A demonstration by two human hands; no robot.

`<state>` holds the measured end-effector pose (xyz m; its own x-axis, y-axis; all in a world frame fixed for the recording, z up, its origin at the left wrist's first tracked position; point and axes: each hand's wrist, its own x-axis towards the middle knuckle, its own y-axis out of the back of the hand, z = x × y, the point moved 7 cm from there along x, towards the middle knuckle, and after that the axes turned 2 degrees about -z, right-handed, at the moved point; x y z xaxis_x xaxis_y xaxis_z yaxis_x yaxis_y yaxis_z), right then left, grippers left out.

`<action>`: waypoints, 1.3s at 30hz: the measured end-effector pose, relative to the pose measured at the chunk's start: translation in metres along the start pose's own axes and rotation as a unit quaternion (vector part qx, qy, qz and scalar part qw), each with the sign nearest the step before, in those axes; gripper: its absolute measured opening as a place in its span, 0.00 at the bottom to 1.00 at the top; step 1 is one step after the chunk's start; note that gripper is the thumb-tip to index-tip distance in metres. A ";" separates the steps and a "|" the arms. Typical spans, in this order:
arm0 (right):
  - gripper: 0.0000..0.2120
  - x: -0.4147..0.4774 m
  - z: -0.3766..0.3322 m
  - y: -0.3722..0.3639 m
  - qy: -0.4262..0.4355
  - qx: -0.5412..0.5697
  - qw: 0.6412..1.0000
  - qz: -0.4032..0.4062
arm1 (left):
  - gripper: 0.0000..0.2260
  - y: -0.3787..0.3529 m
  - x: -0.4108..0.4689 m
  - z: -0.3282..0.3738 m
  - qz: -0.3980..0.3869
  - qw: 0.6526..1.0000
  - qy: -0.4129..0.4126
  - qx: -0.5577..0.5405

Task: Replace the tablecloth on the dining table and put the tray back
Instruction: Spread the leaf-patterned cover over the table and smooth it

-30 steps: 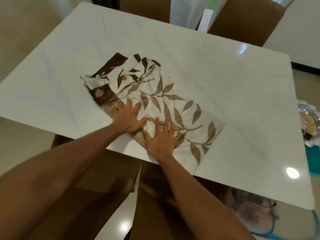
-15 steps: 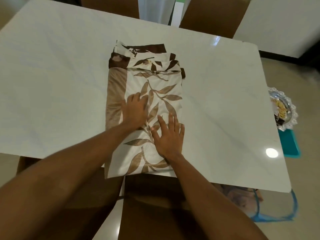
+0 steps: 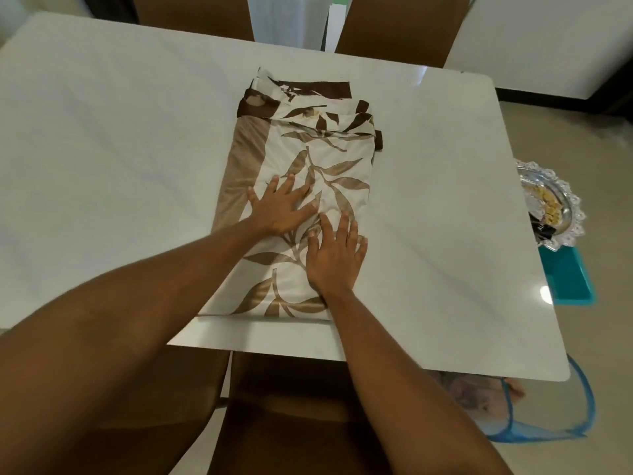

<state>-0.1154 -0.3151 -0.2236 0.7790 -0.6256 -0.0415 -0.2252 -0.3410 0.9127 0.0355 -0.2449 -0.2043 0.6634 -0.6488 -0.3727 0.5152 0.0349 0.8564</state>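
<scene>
A folded tablecloth [image 3: 318,156], cream with brown leaves and a dark brown border, lies on the bare white marble dining table [image 3: 113,149], its long side running away from me. My left hand [image 3: 281,207] rests flat on the cloth's middle with fingers spread. Just to its right and nearer me, my right hand [image 3: 335,255] also presses flat on the cloth. A silver tray [image 3: 561,207] with a lacy rim and some food on it sits off the table at the right, on a teal stool [image 3: 568,279].
Brown chairs stand at the far side [image 3: 400,25] and tucked under the near edge [image 3: 301,423]. A blue-rimmed mesh basket [image 3: 541,416] holding cloth sits on the floor by the table's near right corner.
The cloth has turned from lying slantwise to lying straight, square with the table edge, and slid a little farther onto the table. Both hands stayed flat on it, with fingers now spread wider.
</scene>
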 end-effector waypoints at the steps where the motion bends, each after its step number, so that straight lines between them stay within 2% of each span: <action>1: 0.24 0.009 0.007 0.005 -0.005 0.012 1.000 -0.012 | 0.33 0.002 0.002 0.010 0.003 1.000 0.004 -0.027; 4: 0.22 0.025 0.035 0.022 -0.006 0.076 0.997 -0.010 | 0.22 -0.006 -0.017 0.044 0.076 0.982 0.025 -0.169; 6: 0.21 0.025 0.064 0.039 -0.025 0.183 0.982 0.037 | 0.19 -0.017 -0.048 0.067 0.157 0.959 0.000 -0.235; 7: 0.21 0.021 0.083 0.048 -0.045 0.242 0.967 0.062 | 0.21 -0.026 -0.064 0.080 0.173 0.963 -0.025 -0.206; 9: 0.19 0.010 0.115 0.063 -0.066 0.302 0.946 0.099 | 0.25 -0.050 -0.087 0.103 0.155 0.979 -0.079 -0.105; 11: 0.18 -0.004 0.133 0.072 -0.041 0.264 0.957 0.115 | 0.30 -0.072 -0.104 0.121 0.106 0.988 -0.109 -0.037; 14: 0.15 -0.017 0.138 0.071 0.017 0.187 0.977 0.106 | 0.40 -0.096 -0.110 0.135 0.046 0.991 -0.111 0.051; 16: 0.15 -0.021 0.139 0.069 0.016 0.177 0.980 0.093 | 0.37 -0.101 -0.112 0.140 0.046 0.985 -0.108 0.123; 19: 0.15 -0.024 0.138 0.070 0.000 0.179 0.981 0.080 | 0.21 -0.089 -0.113 0.146 0.108 0.975 -0.117 0.153; 21: 0.15 -0.025 0.135 0.069 0.002 0.173 0.982 0.070 | 0.13 -0.070 -0.113 0.141 0.162 0.979 -0.112 0.044; 23: 0.15 -0.029 0.132 0.070 0.015 0.159 0.985 0.070 | 0.11 -0.052 -0.114 0.133 0.165 0.976 -0.054 -0.132; 24: 0.16 -0.030 0.131 0.070 0.019 0.148 0.986 0.069 | 0.10 -0.047 -0.112 0.124 0.149 0.963 -0.010 -0.225; 26: 0.16 -0.032 0.127 0.069 0.014 0.133 0.988 0.072 | 0.09 -0.033 -0.114 0.106 0.126 0.899 0.076 -0.412; 27: 0.16 -0.032 0.126 0.067 0.004 0.134 0.988 0.071 | 0.09 -0.028 -0.116 0.098 0.115 0.865 0.096 -0.479; 28: 0.15 -0.033 0.123 0.066 -0.012 0.141 0.988 0.069 | 0.09 -0.022 -0.117 0.091 0.098 0.845 0.096 -0.517; 29: 0.15 -0.032 0.122 0.064 -0.033 0.152 0.986 0.066 | 0.07 -0.018 -0.119 0.087 0.075 0.850 0.082 -0.515; 31: 0.13 -0.028 0.116 0.064 -0.076 0.183 0.977 0.076 | 0.10 -0.017 -0.124 0.080 0.033 0.883 0.064 -0.463; 33: 0.13 -0.024 0.113 0.071 -0.112 0.243 0.958 0.100 | 0.11 -0.022 -0.128 0.072 0.030 0.894 0.083 -0.440; 35: 0.12 -0.022 0.108 0.075 -0.139 0.324 0.931 0.096 | 0.08 -0.026 -0.128 0.061 0.060 0.878 0.118 -0.461; 36: 0.12 -0.022 0.102 0.077 -0.129 0.336 0.929 0.088 | 0.07 -0.028 -0.128 0.057 0.072 0.858 0.134 -0.491; 39: 0.12 -0.021 0.063 0.075 0.017 0.255 0.965 0.063 | 0.07 -0.026 -0.131 0.048 0.089 0.806 0.155 -0.565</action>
<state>-0.1859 -0.3719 -0.1797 0.7435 -0.6641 0.0789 -0.5714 -0.5694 0.5910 -0.0904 -0.1971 -0.1604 0.7952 -0.3427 -0.5002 0.4462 0.8893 0.1000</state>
